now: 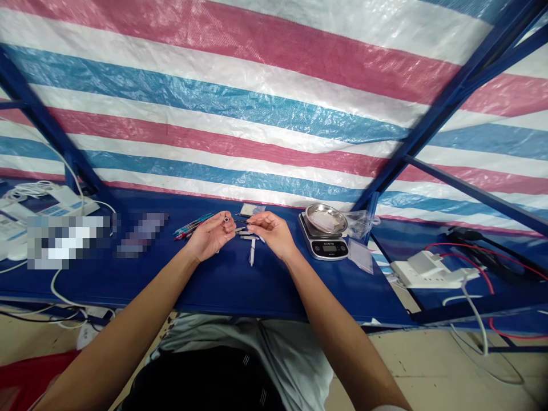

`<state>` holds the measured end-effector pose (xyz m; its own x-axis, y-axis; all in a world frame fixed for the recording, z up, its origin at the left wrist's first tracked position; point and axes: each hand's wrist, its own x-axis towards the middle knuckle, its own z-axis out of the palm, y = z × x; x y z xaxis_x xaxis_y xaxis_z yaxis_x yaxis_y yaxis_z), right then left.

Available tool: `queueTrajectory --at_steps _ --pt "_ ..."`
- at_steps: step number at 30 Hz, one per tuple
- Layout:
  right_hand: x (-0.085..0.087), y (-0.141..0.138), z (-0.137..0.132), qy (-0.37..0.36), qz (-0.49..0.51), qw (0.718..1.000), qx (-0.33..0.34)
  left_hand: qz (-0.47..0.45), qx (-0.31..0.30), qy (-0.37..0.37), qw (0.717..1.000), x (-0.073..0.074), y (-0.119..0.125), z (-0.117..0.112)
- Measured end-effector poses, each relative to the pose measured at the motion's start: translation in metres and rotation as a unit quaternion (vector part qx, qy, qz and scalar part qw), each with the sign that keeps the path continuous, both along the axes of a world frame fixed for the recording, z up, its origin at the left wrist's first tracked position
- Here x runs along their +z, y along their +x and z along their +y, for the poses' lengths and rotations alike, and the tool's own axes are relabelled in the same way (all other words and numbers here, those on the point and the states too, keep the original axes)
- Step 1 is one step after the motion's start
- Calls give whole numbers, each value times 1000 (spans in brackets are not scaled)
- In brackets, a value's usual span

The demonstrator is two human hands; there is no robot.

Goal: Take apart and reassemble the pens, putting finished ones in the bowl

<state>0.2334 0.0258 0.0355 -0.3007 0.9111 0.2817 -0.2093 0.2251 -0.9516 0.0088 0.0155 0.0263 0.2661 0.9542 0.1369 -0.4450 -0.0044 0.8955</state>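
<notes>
My left hand (211, 237) is curled palm-up, pinching a small dark ring (226, 218) between its fingertips. My right hand (272, 233) is closed into a loose pinch just beside it, though from here I cannot tell whether it grasps anything. Just below the gap between the hands lie slim metal pieces (242, 230) and a white syringe-like plastic tube (252, 252), all on the blue counter (274, 291). Beyond the gap sits a small clear packet (252, 209). Left of my left hand lie slender blue and red pens (190, 227), with blurred patches (68, 241) farther out. Right of my right hand stands a black-and-silver digital scale (323, 246) carrying a shallow steel bowl (325, 218), with a crumpled clear plastic bag (362, 222) just past it and a white power strip (428, 269) well beyond
</notes>
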Motion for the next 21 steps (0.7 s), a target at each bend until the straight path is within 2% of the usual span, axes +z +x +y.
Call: queueTrajectory --at_steps 3,5,7,10,14,18,21 --pt "0 1 1 -1 10 1000 2 66 61 24 996 -5 2 3" --pt "-1 1 2 -10 3 1000 -5 146 126 61 979 -8 5 4" --pt "-3 2 3 -17 -13 1000 -9 216 162 100 958 -10 7 4" --pt "-8 2 5 -15 -19 1000 2 268 161 135 940 -12 8 2" --pt "-15 1 8 1 -12 1000 11 282 148 143 937 -13 7 2" --pt "-20 4 12 37 -39 998 -9 298 137 151 932 -14 5 1" --pt "-21 6 13 29 -59 998 -14 322 131 163 923 -15 4 1"
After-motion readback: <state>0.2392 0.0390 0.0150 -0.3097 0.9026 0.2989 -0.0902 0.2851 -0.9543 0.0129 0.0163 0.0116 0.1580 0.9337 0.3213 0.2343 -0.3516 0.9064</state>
